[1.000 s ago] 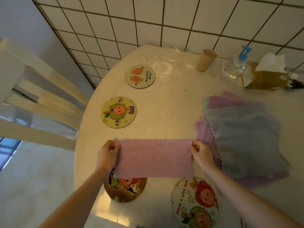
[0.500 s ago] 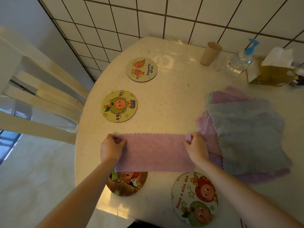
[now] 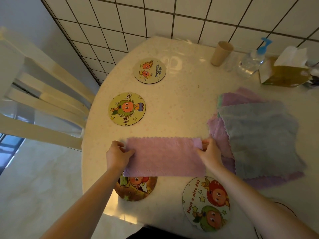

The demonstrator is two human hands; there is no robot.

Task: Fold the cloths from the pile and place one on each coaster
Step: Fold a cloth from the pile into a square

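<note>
A pink cloth (image 3: 164,156), folded into a long strip, lies flat near the table's front edge. My left hand (image 3: 117,156) pinches its left end and my right hand (image 3: 209,153) pinches its right end. The strip covers the top of a dark cartoon coaster (image 3: 138,189). Three more round coasters are bare: a white one (image 3: 206,203) at the front right, a yellow one (image 3: 126,109) to the left, and a pale one (image 3: 149,70) farther back. The pile of cloths (image 3: 259,135), grey on top of pink ones, sits at the right.
Along the tiled wall stand a beige cup (image 3: 221,53), a clear pump bottle (image 3: 252,61) and a tissue box (image 3: 286,71). A cream chair (image 3: 44,100) stands left of the round table (image 3: 181,100).
The strip and both hands have stayed in place on the table. My right hand's fingers have shifted at the cloth's right end. The camera has tilted slightly.
</note>
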